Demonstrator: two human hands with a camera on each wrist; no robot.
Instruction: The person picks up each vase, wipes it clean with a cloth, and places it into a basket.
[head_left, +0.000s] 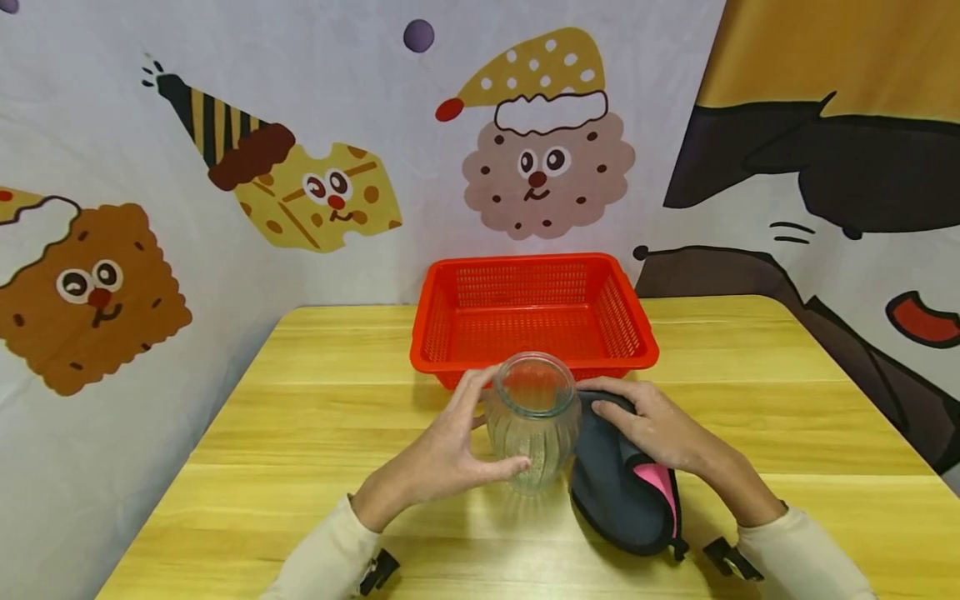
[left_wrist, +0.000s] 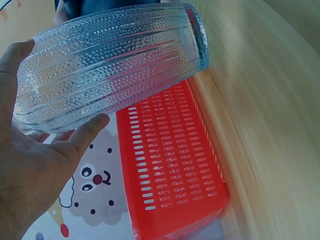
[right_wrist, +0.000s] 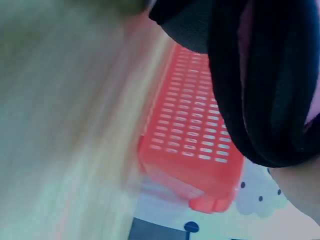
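Yellow surface (head_left: 315, 467) carries the basket (head_left: 467, 367), at twelve o'clock from the jar (head_left: 543, 450). Left hand (head_left: 442, 450) curls round the jar; right hand (head_left: 663, 427), at three o'clock, grips the pouch (head_left: 615, 500). Ribbed glass is probably stiff and fragile; its wide belly seems safest to hold.
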